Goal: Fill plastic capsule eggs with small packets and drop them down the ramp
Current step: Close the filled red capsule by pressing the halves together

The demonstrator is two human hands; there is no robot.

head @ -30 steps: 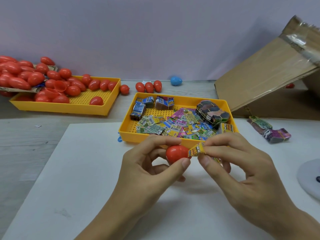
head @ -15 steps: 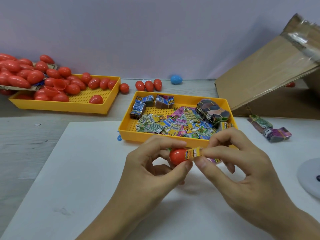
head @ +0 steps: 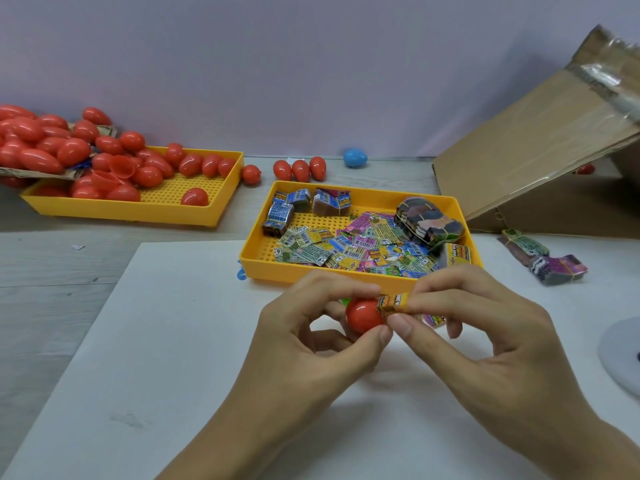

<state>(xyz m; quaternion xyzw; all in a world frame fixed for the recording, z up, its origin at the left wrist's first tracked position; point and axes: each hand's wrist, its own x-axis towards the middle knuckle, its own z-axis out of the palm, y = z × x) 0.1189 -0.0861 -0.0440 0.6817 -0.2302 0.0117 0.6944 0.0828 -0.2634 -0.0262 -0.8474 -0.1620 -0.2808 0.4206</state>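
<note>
My left hand (head: 311, 348) grips a red capsule egg half (head: 363, 315) between thumb and fingers, just in front of the near yellow tray (head: 294, 270). My right hand (head: 478, 337) pinches a folded yellow packet (head: 391, 302) against the egg's right side. More packets show under my right fingers. The tray holds several loose colourful packets (head: 349, 247) and banded bundles (head: 427, 221). The cardboard ramp (head: 526, 147) slopes up at the right.
A second yellow tray (head: 221, 188) at the back left holds several red eggs (head: 138, 168), with more heaped on cardboard beside it. Three red eggs (head: 299, 169) and a blue egg (head: 355, 157) lie by the wall. Banded bundles (head: 543, 259) lie right of the near tray. A white disc (head: 623, 351) sits at the right edge.
Both hands have sunk slightly toward the white sheet. The packet has been pressed closer against the egg half, and my left fingers have closed over its top.
</note>
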